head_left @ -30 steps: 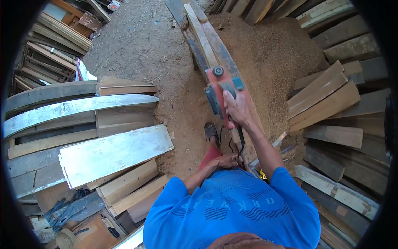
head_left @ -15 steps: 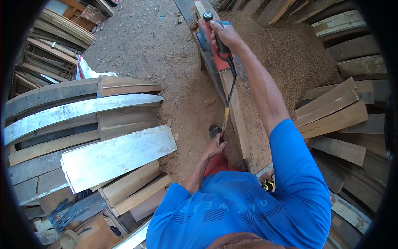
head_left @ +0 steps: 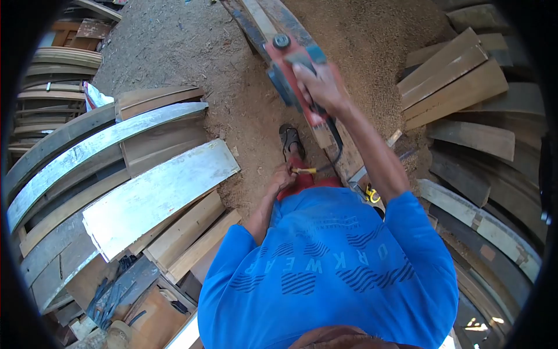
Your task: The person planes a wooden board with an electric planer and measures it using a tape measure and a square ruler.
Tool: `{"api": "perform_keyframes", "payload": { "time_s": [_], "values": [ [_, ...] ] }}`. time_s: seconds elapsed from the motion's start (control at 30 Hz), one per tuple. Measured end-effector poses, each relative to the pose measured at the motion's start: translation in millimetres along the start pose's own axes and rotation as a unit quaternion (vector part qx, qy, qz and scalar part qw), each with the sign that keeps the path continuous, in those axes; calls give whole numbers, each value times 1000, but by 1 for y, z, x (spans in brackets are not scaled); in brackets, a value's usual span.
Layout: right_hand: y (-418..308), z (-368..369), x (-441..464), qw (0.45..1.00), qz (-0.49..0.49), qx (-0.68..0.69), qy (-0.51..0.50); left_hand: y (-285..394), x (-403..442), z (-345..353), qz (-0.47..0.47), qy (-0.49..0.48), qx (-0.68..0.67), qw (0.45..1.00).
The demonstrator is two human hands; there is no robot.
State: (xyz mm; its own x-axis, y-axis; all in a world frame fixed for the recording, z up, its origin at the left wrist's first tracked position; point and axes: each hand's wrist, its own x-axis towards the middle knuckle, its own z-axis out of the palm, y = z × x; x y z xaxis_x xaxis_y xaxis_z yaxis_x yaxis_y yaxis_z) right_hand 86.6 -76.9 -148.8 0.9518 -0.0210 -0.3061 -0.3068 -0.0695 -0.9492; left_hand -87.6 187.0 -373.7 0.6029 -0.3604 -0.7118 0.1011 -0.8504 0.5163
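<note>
My right hand [head_left: 321,87] is wrapped round the rear handle of a red electric planer [head_left: 286,55] with a black knob at its front. The planer rests over a long wooden board [head_left: 259,20], which lies along a worn bench [head_left: 286,16]. A black cord leaves the planer's back end and curves towards my body. Low near my thigh, my left hand [head_left: 283,176] is closed on the power cord [head_left: 305,170] at a yellow section.
A yellow tape measure [head_left: 372,193] and a metal square [head_left: 358,174] lie at the bench's near end. White-faced planks [head_left: 163,195] and stacked boards stand at left. More boards [head_left: 444,78] lean at right. Sawdust [head_left: 372,52] covers the ground beyond the bench.
The planer and my right hand have come back along the board, closer to my body. My left hand has drawn the cord left and nearer, and the cord now hangs slack. The view has shifted.
</note>
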Motion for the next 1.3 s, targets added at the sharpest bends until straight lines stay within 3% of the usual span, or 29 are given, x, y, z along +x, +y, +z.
{"api": "perform_keyframes", "payload": {
  "time_s": [0.13,0.23,0.3,0.43,0.53,0.63,0.77,0.93,1.03,1.17,1.3],
  "values": [
    [40,-8,-126,999,39,6,-31,-21,-13,40,39,-30,118,992],
    [72,-7,-208,999,31,-10,0,-2,-24,43,27,-102,124,987],
    [86,-6,-221,1000,8,-7,21,-23,-14,70,79,-29,131,988],
    [83,1,-193,999,-9,-24,43,-36,-1,74,101,22,101,989],
    [64,9,-123,997,-37,-49,47,-41,10,54,82,-10,90,993],
    [36,7,-44,998,-26,-58,13,-24,2,24,10,-9,95,995],
    [-5,2,-14,998,-60,6,30,-25,6,1,35,83,24,996],
    [-8,-5,-46,998,-15,60,22,-23,4,-6,2,99,-7,995],
    [28,-7,-80,999,16,49,2,-20,-2,6,39,134,13,990],
    [59,-6,-162,998,63,-4,1,-13,-12,22,69,104,-110,986],
    [89,-7,-214,998,54,-16,-5,-21,-7,49,112,152,-67,980]
  ]
}}
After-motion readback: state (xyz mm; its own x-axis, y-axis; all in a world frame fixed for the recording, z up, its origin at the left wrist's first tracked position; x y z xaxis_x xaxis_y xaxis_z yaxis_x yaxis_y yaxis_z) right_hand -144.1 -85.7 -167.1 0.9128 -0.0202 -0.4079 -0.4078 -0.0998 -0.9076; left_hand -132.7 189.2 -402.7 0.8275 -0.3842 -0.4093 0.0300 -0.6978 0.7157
